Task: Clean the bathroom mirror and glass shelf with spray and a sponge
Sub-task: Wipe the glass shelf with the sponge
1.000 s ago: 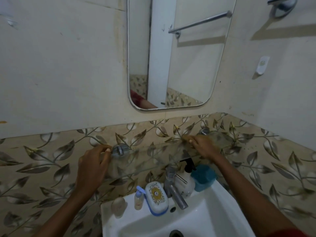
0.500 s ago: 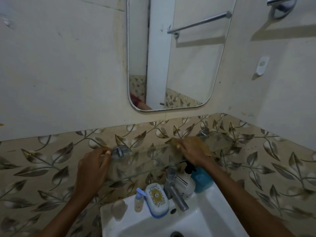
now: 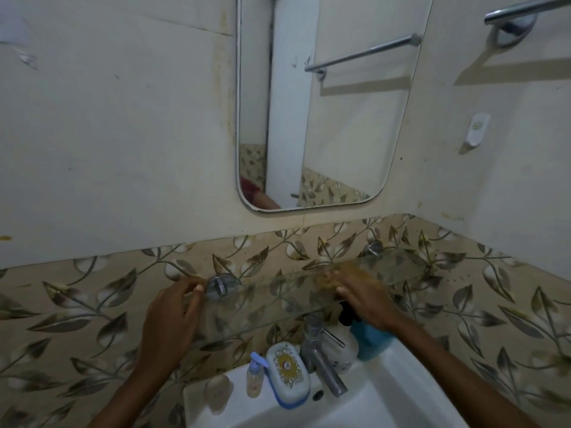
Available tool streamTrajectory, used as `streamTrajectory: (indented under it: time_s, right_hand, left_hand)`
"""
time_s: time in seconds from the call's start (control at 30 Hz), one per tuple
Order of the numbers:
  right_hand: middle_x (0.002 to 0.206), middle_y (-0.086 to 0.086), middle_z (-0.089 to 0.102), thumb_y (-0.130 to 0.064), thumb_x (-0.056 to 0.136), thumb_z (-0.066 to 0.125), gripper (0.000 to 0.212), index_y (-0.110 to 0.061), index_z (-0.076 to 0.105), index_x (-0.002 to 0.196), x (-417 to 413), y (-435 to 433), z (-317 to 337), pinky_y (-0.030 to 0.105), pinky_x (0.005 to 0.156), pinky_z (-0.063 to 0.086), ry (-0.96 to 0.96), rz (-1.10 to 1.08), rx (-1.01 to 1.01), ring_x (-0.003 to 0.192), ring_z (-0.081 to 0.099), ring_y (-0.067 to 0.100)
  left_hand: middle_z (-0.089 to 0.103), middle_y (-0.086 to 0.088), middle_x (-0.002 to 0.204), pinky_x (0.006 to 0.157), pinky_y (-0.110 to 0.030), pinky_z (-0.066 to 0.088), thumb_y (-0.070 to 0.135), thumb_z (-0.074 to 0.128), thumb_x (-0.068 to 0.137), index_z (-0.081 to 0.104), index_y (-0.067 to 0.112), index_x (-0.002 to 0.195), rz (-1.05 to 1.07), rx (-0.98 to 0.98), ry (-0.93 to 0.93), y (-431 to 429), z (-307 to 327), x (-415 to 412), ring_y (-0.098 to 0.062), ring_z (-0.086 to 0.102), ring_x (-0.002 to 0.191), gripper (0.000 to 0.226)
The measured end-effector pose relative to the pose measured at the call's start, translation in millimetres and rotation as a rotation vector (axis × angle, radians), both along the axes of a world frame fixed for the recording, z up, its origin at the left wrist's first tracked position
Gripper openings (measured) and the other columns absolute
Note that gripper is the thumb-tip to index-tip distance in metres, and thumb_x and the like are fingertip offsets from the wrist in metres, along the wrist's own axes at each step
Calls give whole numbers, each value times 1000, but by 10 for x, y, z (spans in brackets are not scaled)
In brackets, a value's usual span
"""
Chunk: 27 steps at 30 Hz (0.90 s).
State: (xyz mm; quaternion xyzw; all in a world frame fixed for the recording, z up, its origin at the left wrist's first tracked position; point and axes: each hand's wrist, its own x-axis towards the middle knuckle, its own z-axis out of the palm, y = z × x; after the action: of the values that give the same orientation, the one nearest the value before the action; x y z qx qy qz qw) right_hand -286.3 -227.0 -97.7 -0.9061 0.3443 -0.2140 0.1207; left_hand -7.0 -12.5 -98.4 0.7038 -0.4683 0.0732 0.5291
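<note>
The glass shelf (image 3: 278,299) runs along the leaf-patterned tiles (image 3: 509,307) below the mirror (image 3: 333,118), carried on a chrome bracket (image 3: 220,286) at its left and a second one (image 3: 374,248) further right. Being clear, it is hard to trace: only its front edge and a faint sheen show.

The right hand (image 3: 366,293) bears down on a yellowish sponge (image 3: 350,271) on the shelf's top, with the fingers bent over it. Motion blur smears both, so the sponge's outline is lost.

The left hand (image 3: 173,316) pinches the shelf's left end between thumb and curled fingers, just beside the left bracket.

Below, the white sink (image 3: 398,393) is cut off by the bottom edge, and its bowl holds nothing visible. On its back rim stand:
- a pale soap bar (image 3: 217,389)
- a small blue-pump bottle (image 3: 255,378)
- a closed soap box (image 3: 287,373) with a gold pattern, its contents hidden
- the steel tap (image 3: 323,362)
- a white bottle (image 3: 344,350) with a black pump (image 3: 347,313)
- a blue container (image 3: 370,338), half hidden behind the right wrist

A towel rail (image 3: 525,10) is clipped by the upper right corner.
</note>
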Motion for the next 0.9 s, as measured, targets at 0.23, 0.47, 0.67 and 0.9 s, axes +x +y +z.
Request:
streamTrajectory:
  time_s: [0.23, 0.47, 0.67, 0.9]
  right_hand:
    - [138, 15, 50, -30, 99, 31, 43, -11, 45, 135, 305, -265, 97, 38, 100, 39, -40, -225, 94, 124, 48, 31]
    - [129, 14, 55, -29, 98, 35, 38, -10, 51, 128, -326, -397, 56, 33, 95, 39, -57, -251, 103, 120, 51, 29]
    - [109, 25, 64, -44, 96, 23, 59, 1, 59, 112, 156, -495, 216, 26, 72, 34, -24, -262, 99, 93, 60, 30]
    - [121, 9, 59, -64, 83, 21, 74, -13, 54, 125, -547, -448, 126, 41, 97, 43, -105, -300, 76, 115, 54, 27]
  left_hand:
    - [64, 5, 87, 69, -36, 46, 35, 39, 88, 63, 24, 94, 3, 20, -9, -1, -4, 4, -16, 58, 81, 27]
    - [63, 8, 86, 69, -34, 47, 35, 41, 86, 64, 22, 93, 9, 45, -11, 10, 14, -14, -14, 59, 81, 27]
    - [66, 5, 88, 71, -36, 49, 35, 41, 86, 64, 21, 95, 14, 50, -6, 26, 19, -14, -15, 60, 82, 28]
    - [67, 6, 90, 72, -36, 49, 25, 52, 92, 65, 23, 96, 29, 59, 3, -6, -8, 14, -15, 60, 84, 14]
